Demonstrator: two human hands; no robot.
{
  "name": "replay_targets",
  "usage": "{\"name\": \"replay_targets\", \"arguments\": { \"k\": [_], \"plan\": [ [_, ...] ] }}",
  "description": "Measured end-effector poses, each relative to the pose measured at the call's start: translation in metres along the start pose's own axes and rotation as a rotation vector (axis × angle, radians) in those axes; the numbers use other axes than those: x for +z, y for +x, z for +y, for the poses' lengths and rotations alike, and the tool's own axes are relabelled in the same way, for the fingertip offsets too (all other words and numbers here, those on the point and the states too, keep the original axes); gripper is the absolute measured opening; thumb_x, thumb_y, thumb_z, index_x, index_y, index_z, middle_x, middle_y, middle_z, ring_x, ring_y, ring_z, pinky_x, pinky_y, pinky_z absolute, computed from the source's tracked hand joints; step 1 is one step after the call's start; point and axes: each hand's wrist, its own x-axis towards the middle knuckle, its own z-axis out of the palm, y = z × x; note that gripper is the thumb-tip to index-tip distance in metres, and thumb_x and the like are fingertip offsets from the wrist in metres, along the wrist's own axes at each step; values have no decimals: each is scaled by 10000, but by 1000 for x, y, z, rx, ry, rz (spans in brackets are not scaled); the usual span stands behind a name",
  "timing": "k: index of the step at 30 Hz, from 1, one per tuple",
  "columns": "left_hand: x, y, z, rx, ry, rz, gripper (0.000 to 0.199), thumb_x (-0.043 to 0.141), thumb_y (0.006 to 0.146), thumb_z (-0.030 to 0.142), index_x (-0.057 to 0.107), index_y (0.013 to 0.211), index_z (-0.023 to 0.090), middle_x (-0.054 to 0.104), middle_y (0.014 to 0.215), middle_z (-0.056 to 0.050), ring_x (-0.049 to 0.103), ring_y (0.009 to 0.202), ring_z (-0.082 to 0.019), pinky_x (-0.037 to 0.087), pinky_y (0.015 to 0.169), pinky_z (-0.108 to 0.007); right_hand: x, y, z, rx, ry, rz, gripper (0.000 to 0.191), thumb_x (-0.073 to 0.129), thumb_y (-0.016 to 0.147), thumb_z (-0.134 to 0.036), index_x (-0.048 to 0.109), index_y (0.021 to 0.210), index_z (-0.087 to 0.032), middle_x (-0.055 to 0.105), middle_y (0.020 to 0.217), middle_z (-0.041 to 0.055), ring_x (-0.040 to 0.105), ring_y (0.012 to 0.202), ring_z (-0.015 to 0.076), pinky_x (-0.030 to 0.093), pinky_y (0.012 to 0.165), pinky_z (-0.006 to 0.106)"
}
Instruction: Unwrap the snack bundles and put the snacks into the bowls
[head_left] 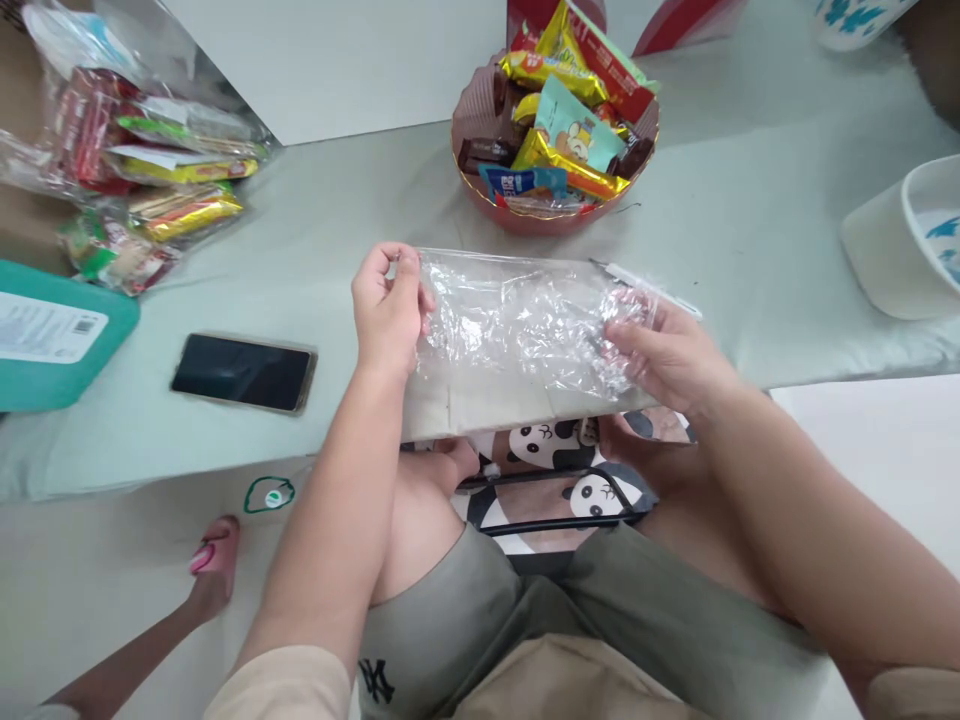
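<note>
workpiece: 1 clear plastic bag point(517, 320), crinkled, located between the 2 hands at the near edge of the cloth-covered table point(750, 190). from my station i cannot tell whether its underside touches the cloth, nor which end opens.

hand state: the hands are apart, each clamped on the bag. the left hand point(390, 305) pinches the far left corner between thumb and fingers. the right hand point(667, 345) grips the right end, thumb on top, film bunched at the fingers.

handling: i rate the bag as very light, limp and slippery, liable to crease, and to tear if pulled hard. take hold at the corners or along the straight far edge with a thumb-to-finger pinch; avoid the loose middle, which should fold without control.

surroundings: 1 white pen point(652, 288) lies at the bag's far right corner, beside the right hand, and could snag the film. the gold-rimmed pink bowl point(555, 222), piled with wrapped snacks point(574, 120), stands just beyond the bag and limits forward travel. at left i note 1 smartphone point(244, 372), 1 teal container point(112, 335) and bagged snacks point(180, 150). 1 white tub point(877, 245) stands well apart at right.
</note>
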Motion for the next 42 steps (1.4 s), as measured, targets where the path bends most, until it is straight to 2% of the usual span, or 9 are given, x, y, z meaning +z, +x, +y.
{"name": "replay_targets", "arguments": {
  "k": [9,12,17,24,28,30,35,39,42],
  "plan": [
    [-12,15,-6,-80,118,-9,536,773,776,716,555,875,236,426,528,83,372,373,-56,167,354,-220,0,14,7,-154,-19,65,379,884,709,-492,588,798,-274,633,699,-22,587,571,140,473,511,294],
    [-11,16,0,-208,5,-152,649,813,674,767,598,965,228,577,662,30,534,506,-92,363,449,-216,3,20,9,-181,0,121,366,834,770,-491,541,853,-289,577,614,-46,501,476,134,408,445,292],
    [-11,21,-5,-245,-23,-337,914,986,604,470,472,1344,318,698,896,18,677,677,-147,513,630,-286,2,16,9,-169,-48,67,391,812,790,-448,538,1021,-294,617,633,-71,485,435,112,358,415,262],
    [-19,29,-21,-28,32,-126,649,853,796,307,450,1300,364,677,839,81,456,509,-45,309,465,-226,0,15,12,-238,-168,87,188,775,793,-259,622,897,-232,618,665,-56,428,437,61,273,418,233],
    [-35,41,-20,75,-25,144,405,742,857,405,489,1156,301,648,789,83,314,470,-38,196,439,-230,5,12,8,-247,-167,47,123,748,780,-253,630,774,-218,646,676,-30,429,445,57,275,415,231],
    [-50,51,-17,55,-72,152,338,690,866,501,519,1064,288,639,742,74,327,468,-53,182,424,-238,7,10,3,-216,-131,-13,103,745,731,-260,653,762,-225,618,609,-38,450,447,73,299,418,232],
    [-68,54,10,-114,-113,-275,573,840,605,700,702,910,236,765,829,-32,650,635,-143,485,496,-273,7,16,-7,-49,-82,-302,164,718,665,-304,729,798,-210,513,468,-53,448,393,105,305,389,247],
    [-38,26,31,-130,22,-683,617,893,636,622,775,1083,212,788,1153,-120,747,1093,-254,621,872,-331,7,27,-12,28,-154,-475,241,713,666,-322,769,849,-175,426,398,-68,371,337,94,222,352,248],
    [-8,6,33,-135,237,-925,625,966,584,383,752,1144,204,766,1246,-129,728,1177,-264,603,956,-345,7,29,-15,54,-177,-532,275,717,655,-312,775,883,-169,392,373,-80,323,321,85,194,342,249]
  ]
}}
